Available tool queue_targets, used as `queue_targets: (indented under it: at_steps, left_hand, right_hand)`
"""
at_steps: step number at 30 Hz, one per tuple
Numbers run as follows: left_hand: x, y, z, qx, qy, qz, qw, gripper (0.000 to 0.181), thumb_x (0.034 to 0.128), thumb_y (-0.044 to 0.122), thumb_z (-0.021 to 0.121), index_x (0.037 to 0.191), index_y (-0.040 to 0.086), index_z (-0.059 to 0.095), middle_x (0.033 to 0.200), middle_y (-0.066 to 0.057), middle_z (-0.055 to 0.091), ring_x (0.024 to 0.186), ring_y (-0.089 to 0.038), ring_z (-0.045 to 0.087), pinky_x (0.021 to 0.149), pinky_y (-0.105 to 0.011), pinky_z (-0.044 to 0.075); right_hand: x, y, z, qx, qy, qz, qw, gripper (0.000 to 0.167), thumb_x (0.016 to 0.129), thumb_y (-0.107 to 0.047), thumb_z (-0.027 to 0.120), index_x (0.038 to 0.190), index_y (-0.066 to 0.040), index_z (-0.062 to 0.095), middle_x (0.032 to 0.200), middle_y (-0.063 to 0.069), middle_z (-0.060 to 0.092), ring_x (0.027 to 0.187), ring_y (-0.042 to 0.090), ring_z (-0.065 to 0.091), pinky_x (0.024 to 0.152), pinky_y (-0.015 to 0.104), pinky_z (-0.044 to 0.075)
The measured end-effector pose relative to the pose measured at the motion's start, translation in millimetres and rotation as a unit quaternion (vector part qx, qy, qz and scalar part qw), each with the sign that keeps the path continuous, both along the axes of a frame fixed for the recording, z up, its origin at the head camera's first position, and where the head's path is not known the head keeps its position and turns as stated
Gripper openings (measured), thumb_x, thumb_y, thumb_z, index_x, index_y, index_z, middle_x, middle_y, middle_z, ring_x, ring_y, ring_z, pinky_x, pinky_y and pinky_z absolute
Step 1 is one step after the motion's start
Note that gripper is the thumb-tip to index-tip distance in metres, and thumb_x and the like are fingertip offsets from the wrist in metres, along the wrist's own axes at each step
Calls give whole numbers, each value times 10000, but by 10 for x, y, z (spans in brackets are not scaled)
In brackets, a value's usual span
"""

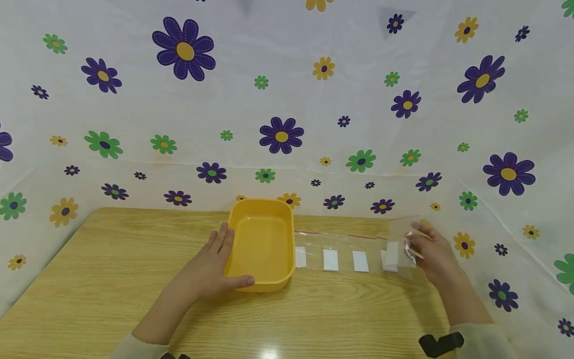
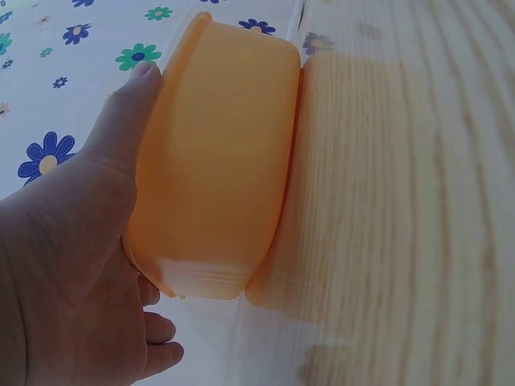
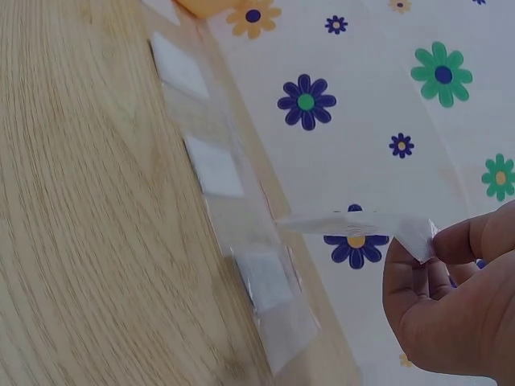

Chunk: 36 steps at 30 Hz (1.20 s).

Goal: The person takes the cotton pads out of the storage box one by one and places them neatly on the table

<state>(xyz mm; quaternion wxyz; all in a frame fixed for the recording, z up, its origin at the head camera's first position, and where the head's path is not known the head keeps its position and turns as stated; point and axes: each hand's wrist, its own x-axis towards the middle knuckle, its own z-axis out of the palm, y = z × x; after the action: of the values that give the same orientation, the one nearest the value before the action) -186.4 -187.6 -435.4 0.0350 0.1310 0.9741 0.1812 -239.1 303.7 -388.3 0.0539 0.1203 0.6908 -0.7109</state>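
Note:
My left hand (image 1: 208, 271) lies against the left side of a yellow plastic bin (image 1: 262, 286), fingers straight along the rim and thumb on its near edge. In the left wrist view the bin (image 2: 217, 153) shows its outer wall beside the thumb. Over on the right, my right hand (image 1: 432, 254) pinches the edge of a clear zip bag (image 1: 399, 229) with a white rectangle in it, raised off the table. The right wrist view shows thumb and fingers gripping the crumpled edge of that bag (image 3: 414, 233). Below it, more clear bags (image 1: 343, 242) lie in a row.
Each flat bag holds a white rectangle (image 1: 330, 260); the leftmost bag runs up to the bin's right side, partly hidden. The wooden table (image 1: 341, 314) meets a white cloth with flowers (image 1: 233, 104) at the back and sides.

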Motion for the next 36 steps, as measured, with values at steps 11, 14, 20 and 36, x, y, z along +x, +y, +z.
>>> queue_targets:
  at_steps: [11, 14, 20, 36]
  left_hand:
    - [1, -2, 3, 42, 31, 14, 10000, 1315, 738, 896, 503, 1591, 8, 43, 1670, -175, -56, 1521, -435, 22, 1178, -618, 216]
    - [-5, -1, -7, 32, 44, 11, 10000, 1315, 738, 897, 501, 1591, 8, 43, 1670, -174, -59, 1521, -435, 22, 1177, -619, 218]
    - [-17, -5, -29, -16, 40, 1, 10000, 1320, 737, 901, 498, 1591, 7, 37, 1670, -173, -68, 1521, -437, 27, 1179, -614, 217]
    - [1, -7, -10, 1, 71, -3, 10000, 1304, 749, 886, 507, 1590, 1, 49, 1670, -180, -52, 1519, -444, 36, 1177, -615, 222]
  right_hand:
    - [-69, 234, -62, -116, -440, -240, 9987, 333, 1015, -114, 570, 1302, -258, 480, 873, -125, 654, 790, 23, 628, 716, 182, 548]
    - [-80, 300, -99, 72, -505, -253, 9984, 364, 1025, -119, 547, 1358, -234, 456, 871, -139, 648, 797, 11, 626, 732, 176, 540]
    - [-111, 422, -150, 392, -642, -405, 9963, 593, 1034, -133, 526, 1574, -138, 281, 844, -173, 659, 795, -12, 622, 730, 176, 521]
    - [-134, 673, -203, 1020, -796, -342, 9910, 645, 1050, -158, 492, 1599, -65, 167, 853, -196, 614, 806, -27, 601, 726, 179, 501]
